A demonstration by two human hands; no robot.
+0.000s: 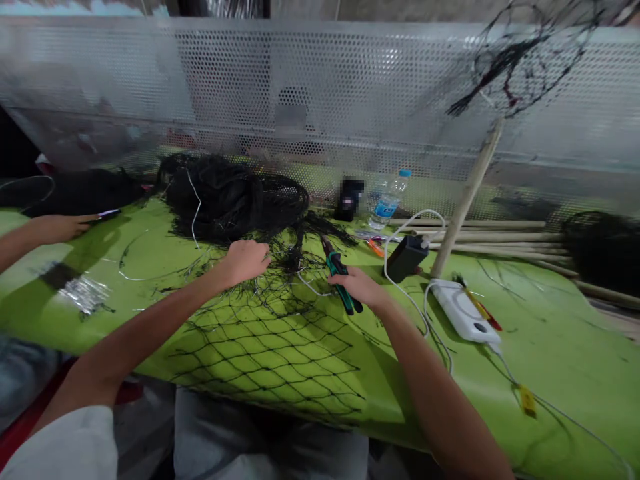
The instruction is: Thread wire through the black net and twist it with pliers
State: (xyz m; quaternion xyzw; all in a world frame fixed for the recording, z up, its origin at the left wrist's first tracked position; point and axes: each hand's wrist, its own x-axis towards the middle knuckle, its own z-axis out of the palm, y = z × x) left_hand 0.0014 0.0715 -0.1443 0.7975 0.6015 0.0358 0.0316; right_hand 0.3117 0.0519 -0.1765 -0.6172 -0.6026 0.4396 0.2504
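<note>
My right hand (363,285) grips pliers (341,277) with green and black handles, their jaws pointing up and away from me. To the left, my left hand (245,260) is closed over the edge of the net, fingers curled; whatever is between them is hidden. Black mesh netting (280,353) spreads over the green table in front of me and hangs toward the near edge. Its gathered strands lie between my two hands, with a thin pale wire (313,288) among them. Beyond my left hand sits a large bundle of black netting (225,200).
At far left another person's hand (60,228) rests by a phone-like item. A water bottle (387,203), a black power block (407,257), a white power bank (465,310) with cables and an upright wooden stick (467,200) stand right. A perforated metal panel (350,87) rises behind.
</note>
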